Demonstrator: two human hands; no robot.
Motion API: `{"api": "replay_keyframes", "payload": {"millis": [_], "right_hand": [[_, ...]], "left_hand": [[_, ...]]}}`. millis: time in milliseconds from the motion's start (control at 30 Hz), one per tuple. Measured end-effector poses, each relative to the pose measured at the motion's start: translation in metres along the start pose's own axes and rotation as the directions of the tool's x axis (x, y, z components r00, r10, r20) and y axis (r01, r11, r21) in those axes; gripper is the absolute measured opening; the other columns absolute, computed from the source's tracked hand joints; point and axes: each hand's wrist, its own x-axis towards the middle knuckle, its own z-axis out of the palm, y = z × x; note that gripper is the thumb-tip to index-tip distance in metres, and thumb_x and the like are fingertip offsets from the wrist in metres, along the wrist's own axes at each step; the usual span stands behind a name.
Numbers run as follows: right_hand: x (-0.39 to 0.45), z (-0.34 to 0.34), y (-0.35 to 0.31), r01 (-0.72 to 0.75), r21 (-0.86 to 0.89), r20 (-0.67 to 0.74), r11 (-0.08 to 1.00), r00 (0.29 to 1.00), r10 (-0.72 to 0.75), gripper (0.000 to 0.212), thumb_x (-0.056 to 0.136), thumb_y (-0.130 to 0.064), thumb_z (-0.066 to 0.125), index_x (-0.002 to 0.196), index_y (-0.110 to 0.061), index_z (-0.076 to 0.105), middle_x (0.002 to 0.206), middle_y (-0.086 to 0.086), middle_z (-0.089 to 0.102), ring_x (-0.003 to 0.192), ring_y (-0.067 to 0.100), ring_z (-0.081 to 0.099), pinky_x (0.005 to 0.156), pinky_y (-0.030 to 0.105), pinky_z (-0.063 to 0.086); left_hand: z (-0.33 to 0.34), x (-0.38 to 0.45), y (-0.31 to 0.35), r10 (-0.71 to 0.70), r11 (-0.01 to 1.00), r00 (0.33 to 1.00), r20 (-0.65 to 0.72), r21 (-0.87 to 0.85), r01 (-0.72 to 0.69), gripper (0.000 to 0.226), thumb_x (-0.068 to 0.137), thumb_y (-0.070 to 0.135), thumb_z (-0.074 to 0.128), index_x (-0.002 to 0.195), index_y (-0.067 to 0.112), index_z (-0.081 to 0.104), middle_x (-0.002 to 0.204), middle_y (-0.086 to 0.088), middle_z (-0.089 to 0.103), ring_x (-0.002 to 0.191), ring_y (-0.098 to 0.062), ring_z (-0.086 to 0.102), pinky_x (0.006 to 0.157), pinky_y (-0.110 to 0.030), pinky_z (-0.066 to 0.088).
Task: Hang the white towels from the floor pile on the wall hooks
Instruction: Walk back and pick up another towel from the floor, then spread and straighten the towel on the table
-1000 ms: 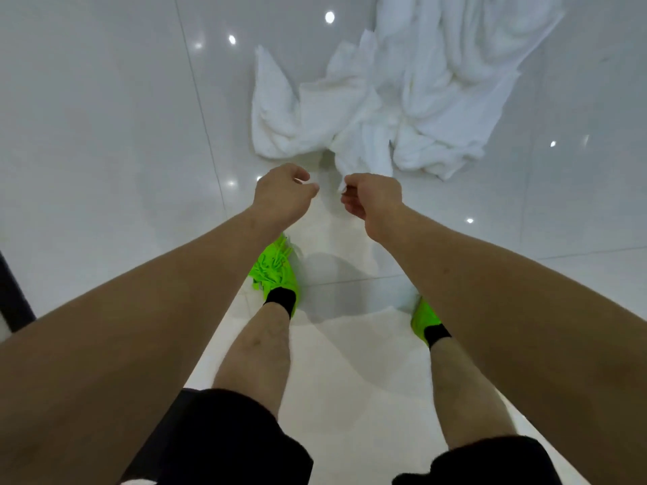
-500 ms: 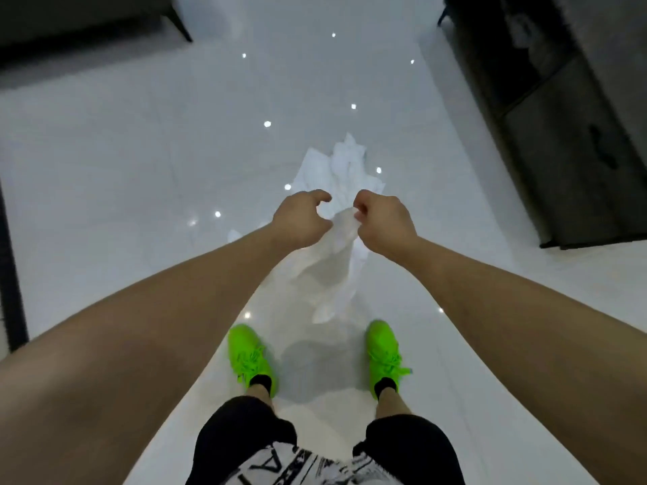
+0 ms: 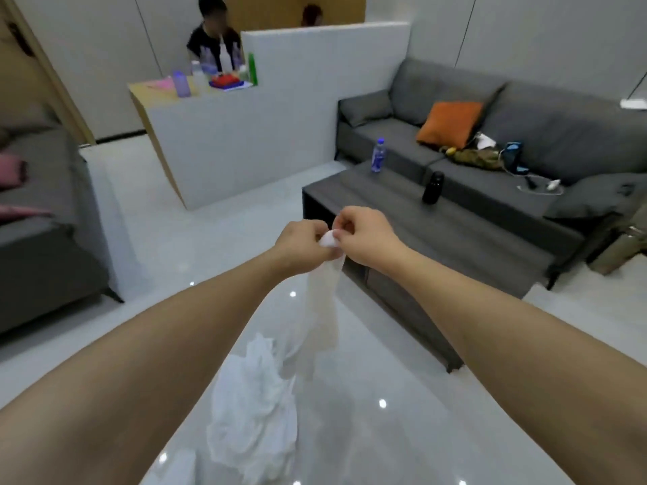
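The white towel (image 3: pixel 324 302) is hanging in the air in front of the person, bunched at the top where both hands pinch one corner or edge, and it trails down long and twisted toward the glossy floor (image 3: pixel 157 246). Its lower end looks like it blends into the rest of the towel pile (image 3: pixel 255 414) lying on the floor below, though I can't tell if it's actually touching or tangled with it.

Left hand (image 3: pixel 301 245) and right hand (image 3: pixel 364 236) are both closed tight, fingertips pinching the same little wad of cloth, knuckles nearly touching.

What could go wrong, as I see it: the grip is just a small pinch on a heavy dangling towel, so it could slip out while walking. If the tail drags, it may snag the pile or get stepped on. The low dark bench (image 3: pixel 455 232) is just to the right, so there's a catching edge there too. No wall hooks in view, so the carry isn't short either.
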Motion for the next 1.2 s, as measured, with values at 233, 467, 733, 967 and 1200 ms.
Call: {"api": "replay_keyframes", "payload": {"millis": [233, 467, 733, 967, 1200], "right_hand": [[0.013, -0.097, 0.068, -0.047, 0.061, 0.054, 0.997, 0.998, 0.044, 0.017, 0.073, -0.024, 0.071, 0.088, -0.028, 0.064, 0.083, -0.010, 0.066, 0.079, 0.009, 0.063, 0.063, 0.024, 0.051], [0.042, -0.124, 0.125, -0.118, 0.177, -0.158, 0.977, 0.977, 0.147, 0.011, 0.091, -0.027, 0.059, 0.081, -0.026, 0.064, 0.080, -0.005, 0.063, 0.076, 0.013, 0.061, 0.061, 0.027, 0.048], [0.143, -0.192, 0.167, -0.131, 0.142, -0.217, 0.981, 0.963, 0.160, 0.030, 0.092, -0.042, 0.057, 0.086, -0.015, 0.067, 0.083, 0.000, 0.066, 0.081, 0.018, 0.062, 0.073, 0.037, 0.050], [0.276, -0.238, 0.189, -0.027, -0.008, -0.008, 1.000, 1.000, 0.027, 0.042, 0.064, -0.048, 0.084, 0.072, -0.012, 0.063, 0.072, 0.000, 0.063, 0.067, 0.014, 0.061, 0.055, 0.028, 0.042], [0.385, -0.263, 0.236, 0.005, -0.168, 0.051, 0.986, 0.999, 0.004, 0.029, 0.071, -0.039, 0.080, 0.064, -0.015, 0.064, 0.068, 0.004, 0.064, 0.067, 0.020, 0.063, 0.051, 0.027, 0.041]], "left_hand": [[0.007, 0.062, 0.116, 0.090, 0.992, 0.979, -0.183, -0.074, -0.105, 0.017, 0.081, 0.038, 0.071, 0.084, 0.029, 0.058, 0.085, 0.003, 0.061, 0.078, -0.015, 0.060, 0.063, -0.030, 0.051], [0.017, 0.125, 0.162, 0.111, 0.987, 0.972, -0.209, -0.095, -0.133, 0.018, 0.082, 0.036, 0.069, 0.096, 0.028, 0.062, 0.097, 0.000, 0.060, 0.091, -0.020, 0.059, 0.079, -0.037, 0.055], [0.025, 0.249, 0.186, 0.147, 0.979, 0.948, -0.284, -0.091, -0.180, 0.005, 0.083, 0.031, 0.067, 0.079, 0.029, 0.067, 0.076, 0.016, 0.059, 0.074, 0.000, 0.052, 0.063, -0.022, 0.043], [0.004, 0.371, 0.186, 0.076, 0.987, 0.929, -0.361, -0.108, -0.123, 0.009, 0.082, 0.031, 0.066, 0.081, 0.022, 0.069, 0.080, 0.004, 0.065, 0.079, -0.013, 0.059, 0.067, -0.027, 0.049], [-0.034, 0.457, 0.172, -0.085, 0.992, 0.846, -0.527, -0.125, 0.022, 0.009, 0.084, 0.029, 0.064, 0.081, 0.021, 0.066, 0.082, -0.001, 0.064, 0.080, -0.020, 0.059, 0.066, -0.028, 0.046]]}}
